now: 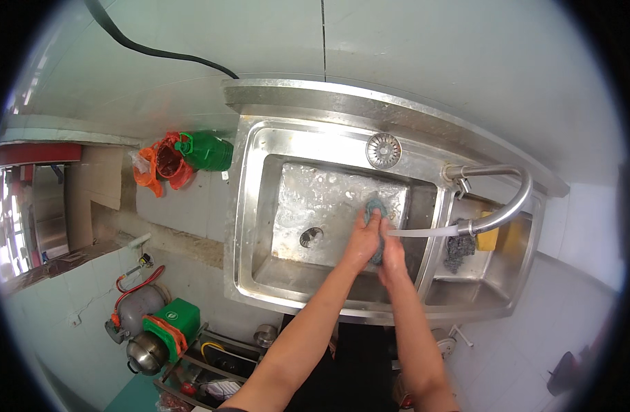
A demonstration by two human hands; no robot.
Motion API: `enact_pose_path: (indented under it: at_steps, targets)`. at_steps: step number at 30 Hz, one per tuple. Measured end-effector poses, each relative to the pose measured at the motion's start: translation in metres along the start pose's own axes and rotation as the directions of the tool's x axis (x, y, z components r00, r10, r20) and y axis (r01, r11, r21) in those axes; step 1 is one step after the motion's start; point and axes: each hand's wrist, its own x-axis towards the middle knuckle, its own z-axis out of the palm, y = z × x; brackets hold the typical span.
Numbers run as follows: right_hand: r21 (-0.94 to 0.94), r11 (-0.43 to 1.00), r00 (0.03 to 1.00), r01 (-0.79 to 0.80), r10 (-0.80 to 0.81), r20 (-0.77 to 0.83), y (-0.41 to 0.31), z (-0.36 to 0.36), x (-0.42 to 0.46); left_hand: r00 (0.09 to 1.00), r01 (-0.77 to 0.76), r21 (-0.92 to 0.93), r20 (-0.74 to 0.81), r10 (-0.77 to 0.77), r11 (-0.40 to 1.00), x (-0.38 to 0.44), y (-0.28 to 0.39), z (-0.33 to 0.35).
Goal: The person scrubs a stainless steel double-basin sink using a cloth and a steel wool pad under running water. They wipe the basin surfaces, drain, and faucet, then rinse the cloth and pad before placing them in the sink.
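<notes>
Both hands meet over the large basin of a stainless steel sink (346,177), with a wet blue-green cloth (376,205) squeezed between them. My left hand (365,241) grips the cloth, its thumb lying on top. From the other side my right hand (392,251) presses against it, fingers extended. Part of the cloth is hidden by the hands, and a bit shows below between the palms. A stream of water (423,233) runs from the hose-like curved metal faucet (521,188) onto my right hand.
A strainer basket (383,151) sits on the sink's back ledge. The small right basin holds a steel wool scourer (459,252) and a yellow sponge (486,234). Left of the sink stand a green plastic jug (207,152), a gas cylinder (140,305) and a green bin (183,316).
</notes>
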Motion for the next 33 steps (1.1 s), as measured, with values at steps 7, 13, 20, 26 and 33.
enact_pose_path:
  at_steps: [7,13,20,26,33]
  targets:
    - [-0.090,0.991,0.995,0.098,-0.098,-0.001,0.000,0.011,-0.010,0.969,0.245,-0.131,-0.004,-0.248,0.961,-0.001,0.037,0.009]
    - [-0.187,0.979,0.997,0.080,-0.075,0.030,-0.049,0.033,-0.004,0.993,0.073,0.012,-0.097,-0.072,0.997,-0.021,0.035,0.010]
    - [-0.384,0.871,0.952,0.307,-0.283,0.120,-0.067,0.025,0.025,0.999,-0.048,0.143,-0.010,0.050,0.989,-0.048,0.042,0.012]
    - [-0.309,0.903,0.952,0.297,-0.304,0.025,-0.060,0.022,0.024,0.985,-0.167,0.008,0.057,0.166,0.986,-0.051,0.051,0.014]
    - [-0.428,0.818,0.889,0.384,-0.453,-0.066,-0.014,0.011,-0.003,0.996,-0.034,-0.088,0.078,0.041,0.996,-0.015,0.043,0.007]
